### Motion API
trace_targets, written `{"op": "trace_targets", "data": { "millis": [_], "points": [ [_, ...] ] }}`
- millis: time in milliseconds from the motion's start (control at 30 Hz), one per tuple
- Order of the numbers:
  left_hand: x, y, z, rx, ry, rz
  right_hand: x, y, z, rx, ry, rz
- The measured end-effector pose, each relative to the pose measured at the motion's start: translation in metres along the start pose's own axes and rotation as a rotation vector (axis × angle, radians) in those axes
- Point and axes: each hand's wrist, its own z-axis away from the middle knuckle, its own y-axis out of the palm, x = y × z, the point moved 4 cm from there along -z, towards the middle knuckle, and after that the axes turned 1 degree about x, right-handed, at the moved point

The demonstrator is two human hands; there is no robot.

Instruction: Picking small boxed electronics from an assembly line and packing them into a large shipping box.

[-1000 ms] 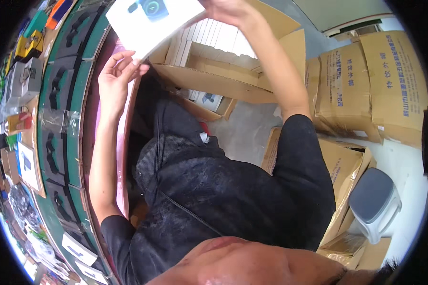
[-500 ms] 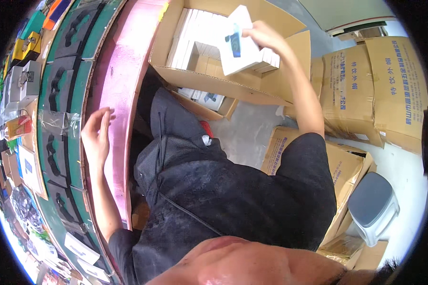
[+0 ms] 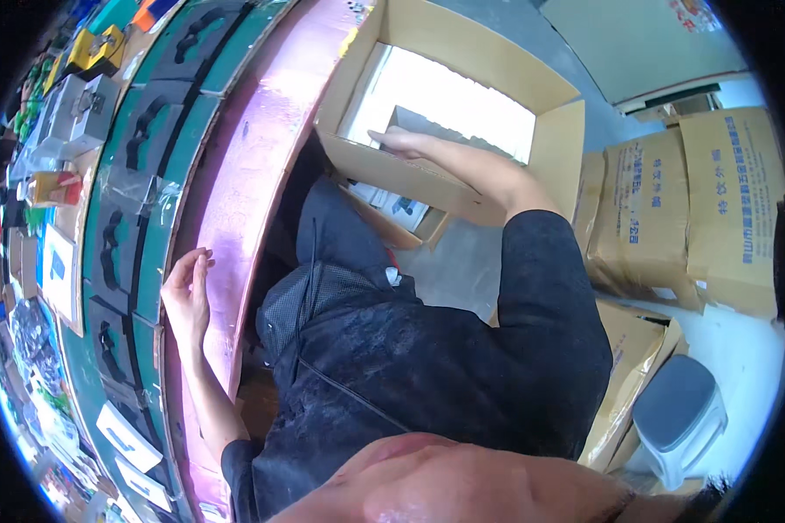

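My right hand (image 3: pixel 403 142) reaches down into an open cardboard carton (image 3: pixel 554 144), beside a shadowed gap among white boxes (image 3: pixel 462 91). Its fingers are partly hidden, and I cannot make out whether it grips anything. The white boxes stand packed in the carton, washed out by bright light. My left hand (image 3: pixel 187 292) hovers by the pink surface (image 3: pixel 244 157) along the bench edge, its fingers loosely bent and apart with nothing visible in them.
A smaller carton with a picture-printed white box (image 3: pixel 401 205) sits below the open one. Large closed cartons (image 3: pixel 645 209) stand at the right, with a grey-topped stool (image 3: pixel 676 401) nearer. Along the left runs a green bench (image 3: pixel 153 227) with black foam pieces (image 3: pixel 113 248).
My right hand has gone down into the carton; the white box it held up no longer shows in the air. My left hand stays by the pink surface. The whole view has shifted.
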Motion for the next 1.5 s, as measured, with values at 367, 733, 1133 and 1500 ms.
{"op": "trace_targets", "data": {
  "millis": [367,733,1133,1500],
  "points": [
    [-0.016,-0.126,-0.050,-0.288,0.190,-0.206,-0.036,-0.026,-0.041,-0.002,-0.423,0.292],
    [0.175,-0.370,-0.099,-0.606,-0.722,-0.876,-0.016,-0.025,-0.015,-0.040,-0.184,0.278],
    [0.225,-0.398,-0.076,-0.687,-0.463,0.236,0.017,-0.029,0.004,-0.093,-0.093,0.470],
    [0.130,-0.299,0.006,-0.586,0.000,1.011,0.118,-0.083,0.083,-0.238,-0.242,0.594]
  ]
}}
